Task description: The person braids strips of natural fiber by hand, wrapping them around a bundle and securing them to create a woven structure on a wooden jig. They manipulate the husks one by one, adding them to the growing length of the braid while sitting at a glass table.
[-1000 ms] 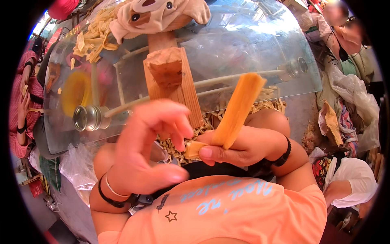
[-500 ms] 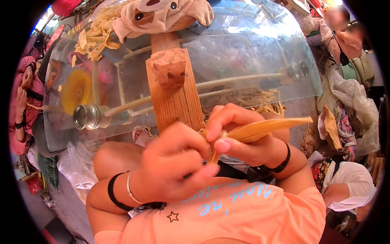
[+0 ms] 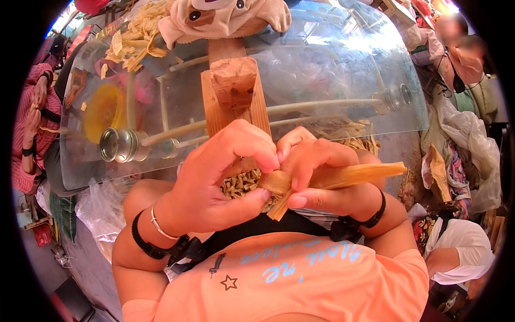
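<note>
The left hand (image 3: 217, 172) was curved like a ring, its fingertips and thumb pinching the folded part of the yellow-brown strip (image 3: 370, 174). Just beside it, the right hand (image 3: 328, 156) pinched the same strip between bent fingers and thumb, and the long end pointed out to the right of this hand.

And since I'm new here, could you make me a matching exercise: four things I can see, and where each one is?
1. Long, flat, tan dried strip
2. Beige plush animal-faced cloth
3. Thin silver-coloured bangle
4. Round, yellow, translucent object

A. Around the person's left wrist
B. Showing through the clear glass tabletop, at left
C. At the picture's top edge
D. Held in the person's right hand

Pairs: 1-D, 2-C, 3-A, 4-B.
</note>
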`<state>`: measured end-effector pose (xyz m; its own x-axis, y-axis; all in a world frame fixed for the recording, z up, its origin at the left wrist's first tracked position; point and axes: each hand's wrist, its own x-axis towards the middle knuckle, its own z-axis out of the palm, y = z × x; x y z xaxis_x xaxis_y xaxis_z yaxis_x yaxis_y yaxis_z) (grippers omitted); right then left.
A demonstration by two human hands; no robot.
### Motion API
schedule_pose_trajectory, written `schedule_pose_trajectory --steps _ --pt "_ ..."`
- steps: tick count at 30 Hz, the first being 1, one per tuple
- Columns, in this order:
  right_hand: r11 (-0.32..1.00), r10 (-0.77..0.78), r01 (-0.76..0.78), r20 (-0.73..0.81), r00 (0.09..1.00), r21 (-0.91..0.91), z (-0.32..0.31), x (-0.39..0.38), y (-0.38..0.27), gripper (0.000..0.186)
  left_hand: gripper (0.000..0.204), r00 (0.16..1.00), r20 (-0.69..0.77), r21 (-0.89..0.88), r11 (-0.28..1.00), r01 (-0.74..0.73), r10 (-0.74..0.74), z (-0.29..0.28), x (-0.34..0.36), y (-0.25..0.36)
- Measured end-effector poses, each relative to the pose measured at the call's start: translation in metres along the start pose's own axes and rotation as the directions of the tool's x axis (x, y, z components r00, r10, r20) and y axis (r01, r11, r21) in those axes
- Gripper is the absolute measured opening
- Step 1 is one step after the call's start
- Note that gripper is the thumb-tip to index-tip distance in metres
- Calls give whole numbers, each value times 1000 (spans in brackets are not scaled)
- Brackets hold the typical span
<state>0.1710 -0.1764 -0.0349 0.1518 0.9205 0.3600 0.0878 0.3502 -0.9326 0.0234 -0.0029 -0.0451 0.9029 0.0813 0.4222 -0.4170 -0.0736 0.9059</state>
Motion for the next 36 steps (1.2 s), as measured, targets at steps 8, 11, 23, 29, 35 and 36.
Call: schedule_pose_trajectory --steps 8,11,23,29,35,36 --pt "776 -331 151 -192 924 -613 24 -8 9 30 41 976 -134 -278 952 130 -173 20 0 7" --pt "837 -341 145 -297 892 -528 29 -5 21 34 43 995 -100 231 973 25 -1 18 4 9" --pt "783 -245 175 -38 969 -597 15 -2 7 23 33 912 -82 -383 857 344 -402 16 1 25" --pt "712 -234 156 -23 972 -685 16 -2 4 23 32 828 -118 -369 798 476 -548 14 6 22" --pt "723 -285 138 -110 952 -677 19 -5 3 22 39 974 -225 334 941 57 21 31 -3 23" --pt "721 -282 114 -139 949 -683 20 -5 5 22 40 962 -260 425 904 35 85 35 -4 21"
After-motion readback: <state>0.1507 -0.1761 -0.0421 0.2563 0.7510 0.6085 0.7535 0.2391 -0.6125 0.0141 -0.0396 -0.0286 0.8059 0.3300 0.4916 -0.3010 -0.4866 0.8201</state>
